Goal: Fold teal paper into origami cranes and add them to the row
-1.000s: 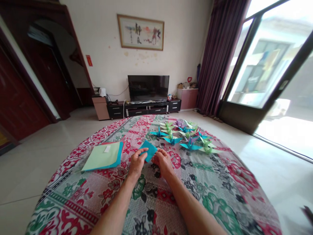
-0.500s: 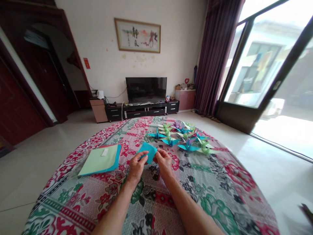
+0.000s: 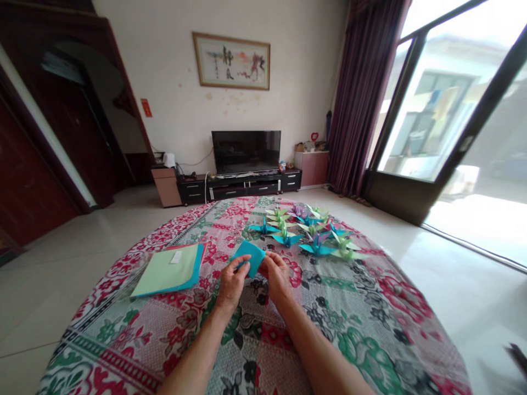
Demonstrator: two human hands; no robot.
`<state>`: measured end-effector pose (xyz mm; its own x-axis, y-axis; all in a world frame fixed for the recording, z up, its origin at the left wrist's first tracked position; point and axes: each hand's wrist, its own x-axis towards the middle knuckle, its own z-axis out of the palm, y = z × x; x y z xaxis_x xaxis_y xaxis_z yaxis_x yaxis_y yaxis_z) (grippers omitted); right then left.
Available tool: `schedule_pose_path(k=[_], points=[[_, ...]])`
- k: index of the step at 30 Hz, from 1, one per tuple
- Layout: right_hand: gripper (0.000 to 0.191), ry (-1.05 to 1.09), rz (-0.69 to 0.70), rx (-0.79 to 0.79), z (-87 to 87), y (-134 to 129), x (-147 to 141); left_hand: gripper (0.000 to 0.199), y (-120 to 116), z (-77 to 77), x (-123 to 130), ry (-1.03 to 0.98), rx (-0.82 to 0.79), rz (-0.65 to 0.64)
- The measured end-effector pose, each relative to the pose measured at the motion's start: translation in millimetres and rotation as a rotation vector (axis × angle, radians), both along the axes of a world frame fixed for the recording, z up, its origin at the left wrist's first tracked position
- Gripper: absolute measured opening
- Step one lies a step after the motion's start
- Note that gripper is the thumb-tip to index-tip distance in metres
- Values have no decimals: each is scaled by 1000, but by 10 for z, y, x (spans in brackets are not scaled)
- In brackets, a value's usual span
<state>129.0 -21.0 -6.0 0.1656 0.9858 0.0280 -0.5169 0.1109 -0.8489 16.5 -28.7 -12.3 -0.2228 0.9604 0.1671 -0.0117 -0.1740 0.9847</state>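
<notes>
A folded piece of blue paper (image 3: 250, 255) is held between both hands, tilted above the tablecloth. My left hand (image 3: 233, 278) pinches its lower left side, thumb on top. At its right corner, my right hand (image 3: 277, 274) grips the edge with fingers and thumb; part of that grip is hidden behind the hand. Beyond the hands stand several folded paper cranes in green, blue and purple, among them a blue crane (image 3: 287, 238) and a light green crane (image 3: 348, 249). Left of my left hand lies a stack of coloured paper sheets (image 3: 167, 270), light green on top.
A small white slip (image 3: 176, 257) rests on the paper stack. The round table carries a floral tablecloth (image 3: 362, 323). Past it are a television (image 3: 246, 152) on a low black cabinet (image 3: 230, 189), a purple curtain (image 3: 354, 104) and a glass door (image 3: 415, 126) on the right.
Both hands keep hold of the blue paper and have shifted it very slightly. The cranes and the paper stack stay where they were.
</notes>
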Motion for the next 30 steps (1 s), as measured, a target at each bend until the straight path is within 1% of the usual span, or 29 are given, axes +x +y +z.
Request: schedule_pose_path(k=[3,5,8,10,12,15,17,18,21,25,28,30], points=[[29,17,39,-16,42,-22,10,37,14,-7,-12,-42,-12,-10],[31,10,72,-38,59,-28,22,35,18,-5,-42,-23,14,-13],[28,-32,129,-92,65,-23,46,34,18,17,-105,46,43,-30],[25,-53,178,-128,59,-17,70,38,23,45,-143,59,41,-19],[24,-59,267,-147,50,-9,101,46,36,79,-171,29,53,25],[22,-44,444,-182,39,7,153,56,63,125,-192,-74,49,82],[22,-29,519,-237,40,20,179,60,77,145,-197,-125,7,76],[24,-24,534,-263,44,26,187,60,81,151,-198,-135,-10,70],[29,-17,526,-278,55,33,188,57,82,155,-197,-111,-21,64],[27,-76,463,-170,49,32,161,55,89,132,-197,-64,-33,38],[28,-201,365,-114,26,54,152,57,129,90,-200,-30,-35,-4],[33,-333,286,-111,8,84,159,59,180,52,-202,22,-47,11]])
